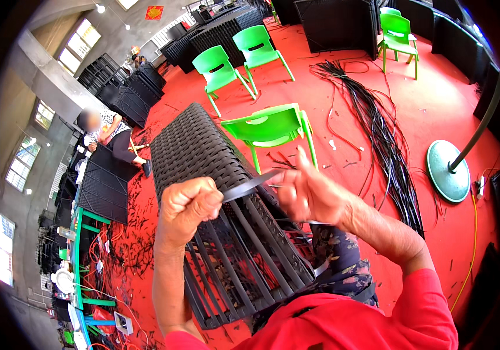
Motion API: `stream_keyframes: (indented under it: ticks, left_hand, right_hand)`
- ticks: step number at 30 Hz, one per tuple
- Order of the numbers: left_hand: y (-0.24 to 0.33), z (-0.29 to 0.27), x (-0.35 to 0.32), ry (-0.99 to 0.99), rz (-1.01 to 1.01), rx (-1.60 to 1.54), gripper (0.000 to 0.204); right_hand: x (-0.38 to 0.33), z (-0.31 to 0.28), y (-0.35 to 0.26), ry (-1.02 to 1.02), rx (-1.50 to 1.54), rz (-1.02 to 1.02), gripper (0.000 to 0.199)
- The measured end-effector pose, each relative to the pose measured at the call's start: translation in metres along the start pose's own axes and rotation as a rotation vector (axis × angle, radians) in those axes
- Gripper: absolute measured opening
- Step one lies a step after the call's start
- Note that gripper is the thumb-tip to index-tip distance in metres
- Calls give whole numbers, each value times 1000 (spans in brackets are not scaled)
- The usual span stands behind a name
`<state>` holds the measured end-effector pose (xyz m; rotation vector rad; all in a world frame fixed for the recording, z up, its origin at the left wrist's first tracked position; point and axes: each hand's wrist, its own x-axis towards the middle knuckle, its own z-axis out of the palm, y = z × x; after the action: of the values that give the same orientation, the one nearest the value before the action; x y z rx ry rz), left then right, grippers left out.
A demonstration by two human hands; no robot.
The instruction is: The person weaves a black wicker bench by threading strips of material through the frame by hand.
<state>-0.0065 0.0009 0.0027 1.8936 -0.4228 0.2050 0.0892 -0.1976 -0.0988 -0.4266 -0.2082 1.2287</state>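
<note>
A flat dark plastic strip stretches between my hands above a black woven furniture frame. My left hand is closed in a fist round one end of it. At the other end, the curled fingers of my right hand hold the strip, with one finger pointing up. Tight weave covers the far part of the frame; the near part shows bare parallel bars with gaps between them. The frame stands tilted in front of my legs.
A green chair stands just beyond the frame, with more green chairs farther off. A long bundle of black strips lies on the red floor at right, near a round lamp-like base. Another person sits at left beside dark panels.
</note>
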Motion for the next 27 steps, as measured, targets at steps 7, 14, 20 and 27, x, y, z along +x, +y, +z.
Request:
stream_keyframes:
  ticks: [7, 14, 20, 27]
  left_hand:
    - [-13, -15, 5, 171, -148, -291, 34]
    - [-25, -25, 9, 330, -350, -537, 35]
    - [-32, -32, 6, 337, -403, -561, 34]
    - [-34, -29, 14, 324, -418, -580, 33]
  right_hand:
    - [-33, -85, -100, 149, 78, -927, 7]
    - [-262, -315, -99, 1116, -1108, -900, 3]
    - [-545, -533, 24, 1821, -648, -634, 7]
    - [-519, -521, 15, 1718, -5, -874, 13]
